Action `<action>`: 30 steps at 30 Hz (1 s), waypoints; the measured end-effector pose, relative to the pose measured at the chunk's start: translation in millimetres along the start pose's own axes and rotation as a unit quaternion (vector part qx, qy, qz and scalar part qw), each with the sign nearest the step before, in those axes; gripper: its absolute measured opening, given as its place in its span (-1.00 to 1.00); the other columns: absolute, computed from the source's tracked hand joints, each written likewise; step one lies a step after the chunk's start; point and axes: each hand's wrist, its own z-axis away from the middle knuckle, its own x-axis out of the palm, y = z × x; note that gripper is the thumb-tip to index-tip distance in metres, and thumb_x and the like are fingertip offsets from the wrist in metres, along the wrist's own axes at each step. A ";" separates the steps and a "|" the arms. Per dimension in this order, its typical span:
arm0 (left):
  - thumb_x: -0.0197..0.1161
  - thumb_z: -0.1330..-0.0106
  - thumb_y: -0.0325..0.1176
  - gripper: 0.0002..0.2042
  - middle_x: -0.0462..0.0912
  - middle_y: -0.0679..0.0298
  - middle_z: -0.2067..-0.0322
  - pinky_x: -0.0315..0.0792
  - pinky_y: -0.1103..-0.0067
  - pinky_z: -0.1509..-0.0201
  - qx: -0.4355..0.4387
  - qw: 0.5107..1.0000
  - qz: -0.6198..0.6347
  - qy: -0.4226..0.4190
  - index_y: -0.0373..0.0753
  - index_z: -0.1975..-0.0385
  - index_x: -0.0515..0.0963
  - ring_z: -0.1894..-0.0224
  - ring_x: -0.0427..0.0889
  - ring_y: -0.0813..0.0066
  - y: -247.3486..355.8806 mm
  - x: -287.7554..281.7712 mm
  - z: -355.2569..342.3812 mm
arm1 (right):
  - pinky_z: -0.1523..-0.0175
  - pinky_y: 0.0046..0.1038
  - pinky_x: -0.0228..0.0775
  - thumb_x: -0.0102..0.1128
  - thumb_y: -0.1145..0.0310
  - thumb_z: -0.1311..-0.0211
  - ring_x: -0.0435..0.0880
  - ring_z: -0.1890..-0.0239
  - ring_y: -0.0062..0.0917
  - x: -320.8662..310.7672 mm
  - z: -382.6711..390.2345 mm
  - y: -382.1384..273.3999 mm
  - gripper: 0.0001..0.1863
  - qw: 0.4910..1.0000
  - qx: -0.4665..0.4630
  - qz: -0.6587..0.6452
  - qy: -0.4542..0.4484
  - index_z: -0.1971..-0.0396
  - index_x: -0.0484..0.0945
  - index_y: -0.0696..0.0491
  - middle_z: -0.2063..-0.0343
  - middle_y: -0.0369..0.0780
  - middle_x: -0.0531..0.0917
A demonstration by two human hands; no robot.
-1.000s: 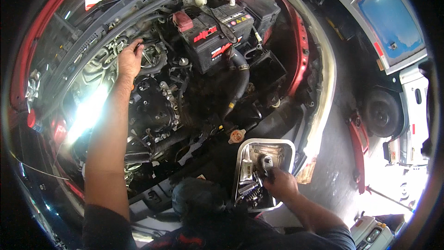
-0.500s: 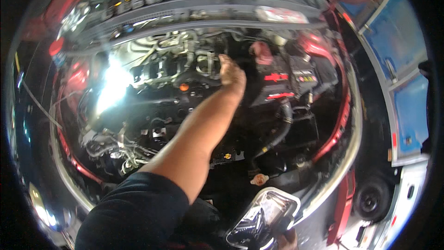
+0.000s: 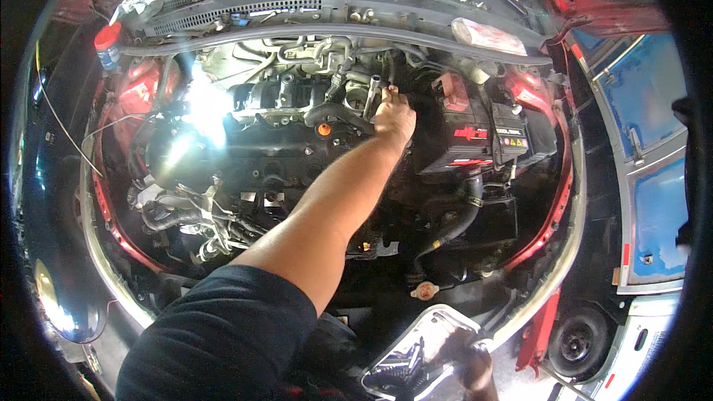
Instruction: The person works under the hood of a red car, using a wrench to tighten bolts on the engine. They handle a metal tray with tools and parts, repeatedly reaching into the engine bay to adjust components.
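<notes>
My left arm reaches from the lower left across an open car engine bay. My left hand point(image 3: 396, 117) is closed beside the metal throttle opening point(image 3: 358, 94), its fingers on a silvery rod-like tool point(image 3: 373, 90) with a round end; its exact kind is hard to see. To the right sits a black car battery point(image 3: 471, 137) with a red terminal cover point(image 3: 450, 92). At the lower edge, my right hand point(image 3: 474, 370), dark and partly cut off, grips a shiny metal tray point(image 3: 443, 317) with several dark tools lying in it.
A bright lamp glares at left over the black engine cover point(image 3: 249, 141). Along the cowl point(image 3: 297, 13) lie several small tools and a white packet point(image 3: 489, 36). A red-capped jar point(image 3: 108, 46) stands at far left. Blue-panelled cabinets point(image 3: 646, 89) and a wheel point(image 3: 578, 345) are at right.
The view has shifted, so the engine bay sits farther right in the picture. My left hand stays by the throttle opening, now sharper. The right hand still holds the tray.
</notes>
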 end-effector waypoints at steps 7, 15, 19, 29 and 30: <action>0.19 -0.18 -0.38 -0.58 0.32 -0.04 -0.25 0.14 0.33 -0.41 0.123 0.969 0.184 0.107 -0.25 -0.08 0.43 -0.31 0.29 0.11 -46.4 -56.7 49.8 | 0.45 -0.54 0.29 -0.04 0.05 -0.43 0.41 0.53 -0.67 94.1 -108.3 -86.7 -0.56 0.896 0.042 0.440 -0.027 0.10 0.48 0.18 0.52 -0.27 0.53; 0.40 -0.12 -0.19 -0.47 0.61 -0.02 0.06 0.44 0.36 -0.14 0.076 0.890 0.428 0.137 -0.27 -0.07 0.46 0.04 0.60 0.06 -132.9 -44.1 45.9 | 0.60 -0.49 0.22 -0.02 -0.10 -0.37 0.39 0.72 -0.60 199.0 -331.6 -113.0 -0.43 0.896 -0.182 0.403 -0.041 0.08 0.48 0.20 0.66 -0.26 0.49; 0.36 -0.17 -0.16 -0.63 0.64 -0.05 0.21 0.48 0.33 0.01 0.057 0.917 0.383 0.096 -0.27 0.13 0.58 0.12 0.62 0.03 -128.6 -31.7 27.4 | 0.69 -0.48 0.15 0.03 -0.04 -0.36 0.33 0.79 -0.59 208.2 -397.2 -121.3 -0.51 0.925 -0.062 0.372 -0.039 0.16 0.52 0.15 0.68 -0.27 0.47; 0.27 -0.26 -0.07 -0.69 0.67 0.01 0.26 0.45 0.35 0.02 0.044 0.923 0.382 0.017 -0.15 0.16 0.63 0.16 0.65 0.13 -132.5 -36.9 37.2 | 0.47 -0.59 0.32 0.04 -0.08 -0.34 0.40 0.61 -0.67 215.1 -412.5 -165.6 -0.51 0.665 -0.091 0.702 -0.238 -0.18 0.48 -0.19 0.53 -0.35 0.58; 0.29 -0.26 -0.09 -0.69 0.68 0.05 0.26 0.45 0.38 0.01 0.056 0.924 0.378 0.011 -0.15 0.14 0.63 0.17 0.66 0.21 -134.0 -37.0 37.6 | 0.44 -0.61 0.33 0.03 -0.08 -0.34 0.40 0.60 -0.68 216.0 -418.3 -167.6 -0.50 0.640 -0.084 0.720 -0.255 -0.20 0.46 -0.19 0.50 -0.36 0.59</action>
